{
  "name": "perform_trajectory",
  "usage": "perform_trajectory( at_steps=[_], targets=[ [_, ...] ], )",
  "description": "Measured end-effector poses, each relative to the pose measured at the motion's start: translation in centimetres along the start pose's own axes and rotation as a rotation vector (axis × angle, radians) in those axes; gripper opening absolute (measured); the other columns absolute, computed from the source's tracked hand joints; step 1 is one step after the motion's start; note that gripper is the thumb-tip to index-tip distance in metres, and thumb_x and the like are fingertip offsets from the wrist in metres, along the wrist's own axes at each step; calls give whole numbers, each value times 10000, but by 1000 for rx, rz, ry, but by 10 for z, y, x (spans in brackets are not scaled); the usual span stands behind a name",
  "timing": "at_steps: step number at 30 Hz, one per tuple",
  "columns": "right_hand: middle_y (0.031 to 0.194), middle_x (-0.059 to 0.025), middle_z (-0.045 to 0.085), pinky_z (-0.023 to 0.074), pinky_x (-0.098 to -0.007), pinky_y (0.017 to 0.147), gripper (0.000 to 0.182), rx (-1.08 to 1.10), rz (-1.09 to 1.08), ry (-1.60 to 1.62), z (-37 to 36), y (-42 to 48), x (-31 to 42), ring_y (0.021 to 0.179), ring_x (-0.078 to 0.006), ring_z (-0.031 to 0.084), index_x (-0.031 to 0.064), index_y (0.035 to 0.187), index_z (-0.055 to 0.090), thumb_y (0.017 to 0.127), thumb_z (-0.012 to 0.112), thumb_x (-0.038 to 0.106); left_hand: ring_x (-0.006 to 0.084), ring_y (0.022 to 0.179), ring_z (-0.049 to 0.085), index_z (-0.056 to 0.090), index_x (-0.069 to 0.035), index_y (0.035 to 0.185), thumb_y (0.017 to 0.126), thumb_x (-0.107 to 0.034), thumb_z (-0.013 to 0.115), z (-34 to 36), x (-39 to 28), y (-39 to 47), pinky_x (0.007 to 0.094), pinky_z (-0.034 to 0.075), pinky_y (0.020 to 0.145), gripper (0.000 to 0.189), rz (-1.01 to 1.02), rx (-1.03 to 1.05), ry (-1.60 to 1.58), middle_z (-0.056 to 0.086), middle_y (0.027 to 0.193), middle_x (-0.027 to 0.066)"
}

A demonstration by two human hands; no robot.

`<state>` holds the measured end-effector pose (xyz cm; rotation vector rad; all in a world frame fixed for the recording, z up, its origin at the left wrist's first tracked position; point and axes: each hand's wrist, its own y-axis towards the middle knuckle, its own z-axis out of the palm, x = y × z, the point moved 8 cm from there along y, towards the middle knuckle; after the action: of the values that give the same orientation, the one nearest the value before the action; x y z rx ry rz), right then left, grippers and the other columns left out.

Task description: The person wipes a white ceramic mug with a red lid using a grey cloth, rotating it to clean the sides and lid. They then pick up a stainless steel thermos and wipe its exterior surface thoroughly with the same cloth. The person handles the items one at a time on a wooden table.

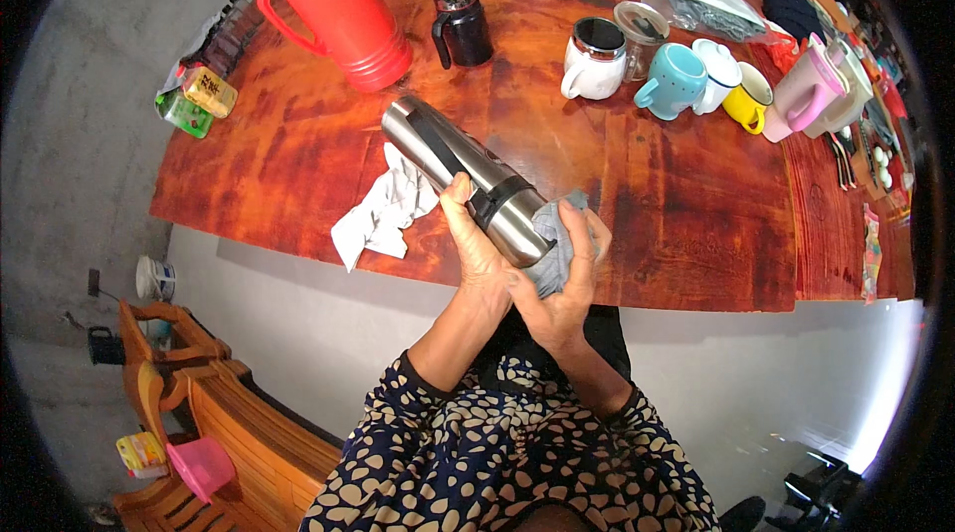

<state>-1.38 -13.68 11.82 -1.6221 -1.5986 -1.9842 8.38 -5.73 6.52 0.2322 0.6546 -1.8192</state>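
Observation:
A stainless steel vacuum flask (470,159) with a black handle strap and black band lies tilted across my grip, one end toward the far left. My left hand (477,245) holds it from below, the thumb up beside the black band. Against the near steel end my right hand (571,271) presses a grey cloth (552,248), its fingers curled round the cloth. Crumpled white cloth (388,207) rests by the table's front edge, partly behind the flask.
On the wooden table (694,234) stand a red thermos jug (336,10), a black lidded mug (462,25), a white mug (595,62), a light blue mug (675,81), a yellow mug (746,96) and a pink pitcher (809,88). A wooden bench (246,427) is at lower left.

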Motion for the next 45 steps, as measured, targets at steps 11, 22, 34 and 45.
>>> perform_trajectory(
  at_steps=[11,22,34,45],
  targets=[
    [1069,-131,522,445,-362,852,566,-130,89,156,-32,34,-14,960,-262,539,14,1146,534,632,755,96,189,1031,544,505,-89,1139,862,-481,577,36,3,-22,361,422,936,485,-73,207,117,572,1078,31],
    [1098,-227,502,472,-416,781,542,-16,-322,-67,-30,19,20,946,-323,541,95,1122,564,628,778,157,308,852,625,545,-18,1049,763,-418,714,-1,11,-11,448,525,827,520,-234,-49,19,626,945,179],
    [1013,-167,554,467,-364,780,214,-140,-64,64,-39,27,0,903,-279,565,54,1016,635,873,575,202,285,897,622,540,-4,1069,755,-290,713,16,13,-19,409,522,855,459,-240,-2,-22,627,946,156],
    [1029,-94,568,445,-340,828,180,127,92,289,-42,48,0,924,-241,556,44,965,668,788,639,50,243,899,627,538,-39,1142,877,-517,533,13,6,-20,395,520,842,547,-187,246,200,631,1013,134]
  ],
)
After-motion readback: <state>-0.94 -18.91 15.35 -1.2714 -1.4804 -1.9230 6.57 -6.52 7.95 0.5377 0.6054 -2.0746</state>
